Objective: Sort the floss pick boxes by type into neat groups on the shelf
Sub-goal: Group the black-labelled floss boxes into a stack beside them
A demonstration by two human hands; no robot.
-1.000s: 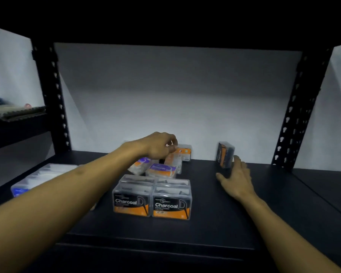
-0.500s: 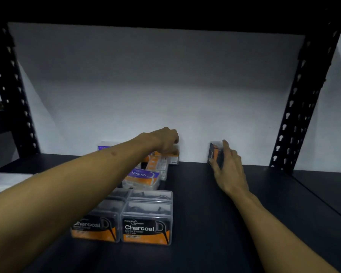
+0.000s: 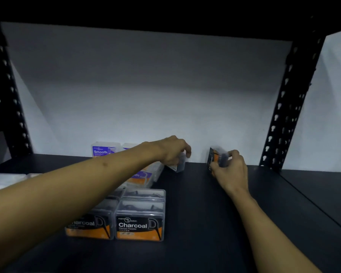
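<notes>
two hands work at the back of the shelf (image 3: 215, 223), both on floss pick boxes.

left hand (image 3: 172, 151): fingers curled down over a small clear box (image 3: 178, 164) near the rear wall; most of that box is hidden under the hand and its label cannot be read, so its type cannot be told.

right hand (image 3: 231, 170): fingers and thumb pinch a dark-and-orange box (image 3: 215, 158) stood on end, blurred, print unreadable, well apart from the other boxes, close to the rear wall.

front group: two charcoal boxes side by side. right charcoal box (image 3: 139, 223) fully legible; left charcoal box (image 3: 91, 223) partly covered by the left forearm, first letter of its label hidden. clear boxes directly behind them, contents dim and hard to make out.

middle: purple-and-orange box (image 3: 141, 177) lying flat, label mostly hidden by the forearm.

rear: upright smooth box (image 3: 103, 149) against the wall, a second purple-topped box (image 3: 129, 145) just beside it, largely hidden by the arm.

far left: pale clear boxes (image 3: 6, 180), cut off by the frame edge, washed out, labels not visible.

surface and room: matte black shelf board, black perforated uprights (image 3: 287, 99) at both sides, plain white wall (image 3: 146, 85) behind, another black shelf overhead in deep shadow. dim light throughout.
</notes>
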